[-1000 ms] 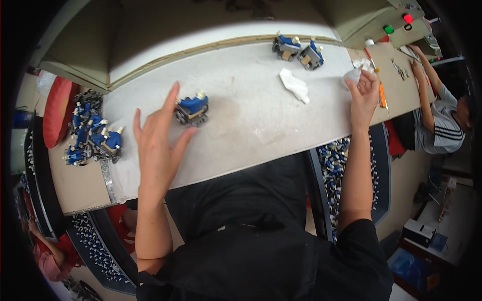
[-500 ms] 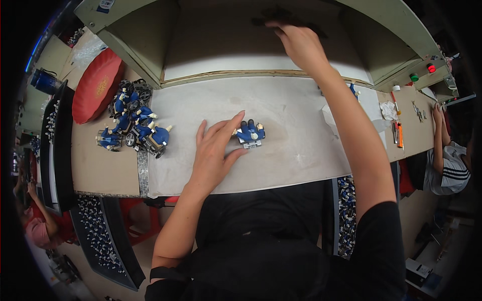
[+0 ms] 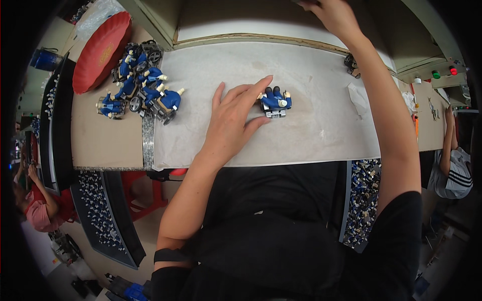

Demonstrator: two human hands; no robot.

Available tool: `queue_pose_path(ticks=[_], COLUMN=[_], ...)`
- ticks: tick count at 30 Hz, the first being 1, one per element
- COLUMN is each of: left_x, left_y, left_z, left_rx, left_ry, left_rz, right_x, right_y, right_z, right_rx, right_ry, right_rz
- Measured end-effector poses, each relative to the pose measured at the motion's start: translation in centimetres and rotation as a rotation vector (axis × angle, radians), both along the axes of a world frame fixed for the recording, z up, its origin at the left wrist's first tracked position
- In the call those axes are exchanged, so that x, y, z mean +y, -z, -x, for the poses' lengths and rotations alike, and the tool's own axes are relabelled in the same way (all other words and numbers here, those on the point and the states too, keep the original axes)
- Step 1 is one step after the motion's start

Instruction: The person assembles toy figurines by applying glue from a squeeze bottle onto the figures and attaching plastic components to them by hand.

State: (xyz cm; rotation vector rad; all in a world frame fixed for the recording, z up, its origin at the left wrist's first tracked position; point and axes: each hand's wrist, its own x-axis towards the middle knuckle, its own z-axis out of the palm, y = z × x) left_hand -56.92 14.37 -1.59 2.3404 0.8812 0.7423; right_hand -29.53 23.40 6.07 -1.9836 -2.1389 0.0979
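My left hand (image 3: 233, 123) rests on the pale work sheet (image 3: 201, 65), thumb and fingers spread. Its index finger and thumb lie beside the left side of a small toy figure (image 3: 275, 100) in blue with dark feet, seated on a grey base; whether they touch it I cannot tell. My right arm stretches forward into a shelf bay (image 3: 281, 15). There my right hand (image 3: 337, 19) has its fingers bent together at the top edge of the picture, partly cut off. Something dark shows at the fingertips, too little to name.
Several blue-clad figures on black wheeled toys (image 3: 145, 83) are heaped at left, beside a red fluted tray (image 3: 103, 52). Trays of small parts (image 3: 103, 215) (image 3: 364, 200) flank me below the table. A dark wheeled part (image 3: 352, 65) and crumpled paper (image 3: 359, 98) lie at right. Other people sit both sides.
The whole view has shifted, so the table sits higher and further right. The dark pile in the shelf bay has left the picture. My left hand stays beside the figure.
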Motion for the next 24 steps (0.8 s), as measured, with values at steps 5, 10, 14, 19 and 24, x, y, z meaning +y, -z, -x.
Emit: queue_pose_path(ticks=[5, 10, 14, 19, 24], left_x=[0.1, 0.2, 0.2, 0.0, 0.1], left_y=[0.5, 0.7, 1.0, 1.4, 1.5], left_z=[0.2, 0.1, -0.1, -0.2, 0.0], left_rx=[-0.015, -0.034, -0.048, -0.044, -0.064], left_ry=[-0.008, -0.008, -0.024, -0.031, -0.025], left_rz=[-0.010, -0.047, -0.061, -0.077, -0.082], right_x=[-12.2, -16.4, -15.9, -15.6, -15.2], right_y=[2.1, 2.9, 4.3, 4.9, 5.3], right_z=[3.7, 7.3, 8.9, 9.7, 9.9], right_rx=[0.761, 0.531, 0.380, 0.221, 0.164], right_ry=[-0.074, -0.230, -0.298, -0.374, -0.406], right_rz=[-0.384, -0.381, -0.485, -0.561, -0.562])
